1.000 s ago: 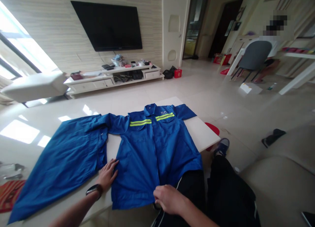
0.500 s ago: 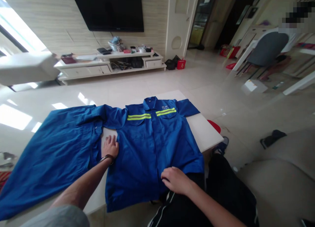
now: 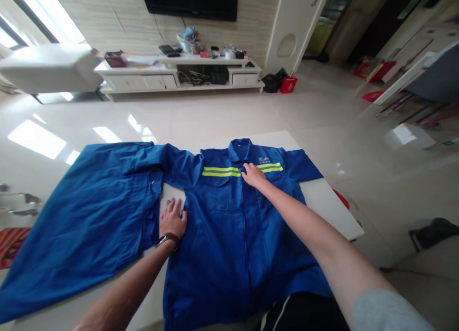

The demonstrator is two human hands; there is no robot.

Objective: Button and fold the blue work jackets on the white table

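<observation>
A blue work jacket point(image 3: 222, 245) lies spread front-up on the white table point(image 3: 294, 144), its collar at the far side. Yellow-green reflective stripes cross its chest. My right hand point(image 3: 254, 175) is at the front placket just below the collar, fingers bent together on the cloth. Flat beside the jacket's left edge rests my left hand point(image 3: 172, 221), fingers spread, on the table with its thumb side against the cloth. Left of it are blue trousers point(image 3: 89, 211), laid out with the jacket's sleeve reaching over their top edge.
Beyond the table stands a low white TV cabinet point(image 3: 143, 80) with small items on it, under a television point(image 3: 190, 1). A red stool point(image 3: 341, 198) shows partly under the table's right edge. A grey chair point(image 3: 435, 77) is at the far right.
My right hand has moved from the jacket's hem up to the placket below the collar. My left hand stays by the jacket's side. The view has shifted, leaving the person at right out of sight.
</observation>
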